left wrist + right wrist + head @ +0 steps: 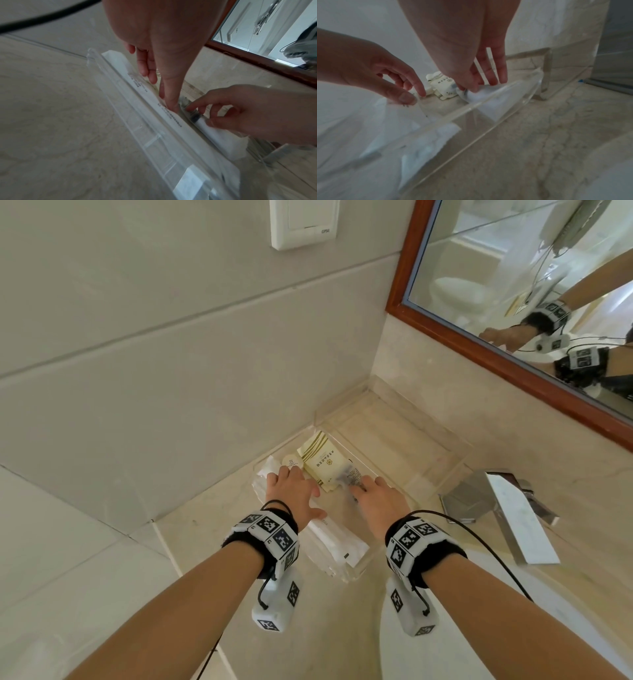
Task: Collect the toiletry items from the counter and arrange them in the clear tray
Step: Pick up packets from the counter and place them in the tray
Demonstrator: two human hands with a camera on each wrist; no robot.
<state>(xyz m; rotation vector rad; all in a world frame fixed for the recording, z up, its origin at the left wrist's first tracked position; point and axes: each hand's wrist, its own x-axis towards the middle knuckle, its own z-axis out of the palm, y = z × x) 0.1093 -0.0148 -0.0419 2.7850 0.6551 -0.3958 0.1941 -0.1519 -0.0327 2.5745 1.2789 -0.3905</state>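
A clear tray (394,436) sits in the counter's corner; its wall (145,135) and rim (488,102) show in the wrist views. Inside lie long white packets (335,542) along the left side, a small round bottle (293,462) and a cream and gold sachet (322,460). My left hand (291,491) reaches into the tray with straight fingers, and its fingertips (171,106) press on a white packet (120,65). My right hand (370,491) pinches a clear-wrapped packet (346,475) with a dark part inside, low in the tray beside the sachet (443,86).
A chrome faucet (496,501) stands just right of the tray. A wood-framed mirror (513,361) hangs behind it, and tiled walls close the corner on the left. The white basin (479,628) curves in at the lower right. A wall switch (301,220) sits high up.
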